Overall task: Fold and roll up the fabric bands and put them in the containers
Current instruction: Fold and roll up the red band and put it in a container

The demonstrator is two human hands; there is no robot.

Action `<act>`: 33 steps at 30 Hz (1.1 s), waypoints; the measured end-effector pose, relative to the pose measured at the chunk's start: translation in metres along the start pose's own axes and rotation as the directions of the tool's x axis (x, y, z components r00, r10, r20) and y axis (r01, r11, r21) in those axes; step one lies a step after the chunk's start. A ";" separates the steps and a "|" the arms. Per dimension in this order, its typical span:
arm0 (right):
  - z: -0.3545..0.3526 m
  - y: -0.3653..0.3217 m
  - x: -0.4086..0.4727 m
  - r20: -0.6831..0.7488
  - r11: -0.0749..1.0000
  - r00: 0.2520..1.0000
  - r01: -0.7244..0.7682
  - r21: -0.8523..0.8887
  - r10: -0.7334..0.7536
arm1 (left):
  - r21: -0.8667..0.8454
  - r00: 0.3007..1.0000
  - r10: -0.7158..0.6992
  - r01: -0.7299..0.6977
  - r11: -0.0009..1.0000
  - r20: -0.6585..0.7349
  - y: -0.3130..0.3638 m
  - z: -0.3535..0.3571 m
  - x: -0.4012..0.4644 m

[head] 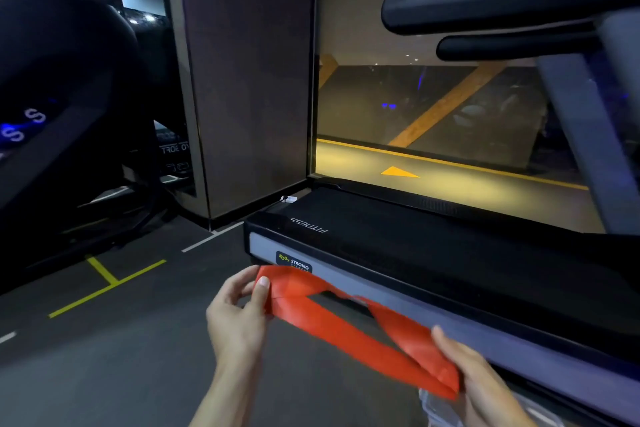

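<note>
- Right hand (485,378), 5 o'clock: grip pinches the low end of red fabric band (346,326).
- Left hand (239,308), 7 o'clock: grip pinches the upper end.
- Band stretched mid-air, twisted; risk: twist gets folded in, roll turns lumpy.
- Treadmill (433,253), 1 o'clock; no container clearly seen.

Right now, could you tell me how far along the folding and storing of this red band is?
Early. Nothing looks finished: the red band is stretched out as an open, twisted loop, neither folded nor rolled. In hand: the left hand pinches one end and the right hand grips the other, beside the treadmill. Left: fold it, roll it and store it. No container is clearly in view; something clear under the right hand cannot be identified.
</note>
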State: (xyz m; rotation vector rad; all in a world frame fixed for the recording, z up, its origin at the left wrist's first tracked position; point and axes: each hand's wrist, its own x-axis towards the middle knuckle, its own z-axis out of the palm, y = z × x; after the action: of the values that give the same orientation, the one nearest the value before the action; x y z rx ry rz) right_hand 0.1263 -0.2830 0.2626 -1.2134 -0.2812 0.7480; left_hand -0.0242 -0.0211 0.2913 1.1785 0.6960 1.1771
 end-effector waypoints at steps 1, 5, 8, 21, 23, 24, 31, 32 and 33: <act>-0.002 0.003 0.000 0.016 0.994 1.000 0.022 -0.108 -0.021 | -0.012 1.000 -0.006 0.006 1.000 0.002 0.002 0.000 0.000; -0.014 0.012 -0.006 0.090 0.866 0.994 -0.011 -0.500 0.064 | -0.013 0.999 0.001 0.000 1.000 0.047 0.008 0.001 -0.003; -0.011 0.013 -0.011 0.050 0.840 0.992 -0.070 -0.538 0.115 | 0.010 0.997 0.018 -0.019 1.000 0.080 0.013 0.001 -0.004; -0.022 0.021 -0.009 -0.297 0.952 0.936 -0.249 -0.179 0.189 | 0.243 0.969 -0.087 0.029 0.970 0.232 0.010 -0.010 0.009; -0.023 0.020 -0.005 -0.334 0.962 0.924 -0.242 -0.126 0.189 | 0.237 0.951 -0.163 0.100 0.966 0.261 0.013 -0.009 0.009; -0.024 0.020 -0.004 -0.350 0.967 0.917 -0.238 -0.093 0.192 | 0.243 0.941 -0.199 0.132 0.961 0.275 0.013 -0.010 0.010; -0.022 0.026 -0.002 -0.347 0.954 0.913 -0.272 -0.125 0.215 | 0.320 0.897 -0.235 0.113 0.940 0.373 0.013 -0.013 0.008; -0.022 0.028 -0.002 -0.347 0.943 0.913 -0.285 -0.170 0.213 | 0.333 0.903 -0.189 0.054 0.941 0.386 0.014 -0.012 0.007; -0.022 0.030 -0.002 -0.346 0.925 0.913 -0.303 -0.230 0.214 | 0.336 0.904 -0.141 -0.003 0.942 0.403 0.015 -0.011 0.006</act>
State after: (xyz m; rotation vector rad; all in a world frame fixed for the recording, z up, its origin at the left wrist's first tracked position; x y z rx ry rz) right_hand 0.1264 -0.2964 0.2276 -1.6409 0.0478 0.7457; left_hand -0.0377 -0.0126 0.3034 1.6163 0.6068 0.7176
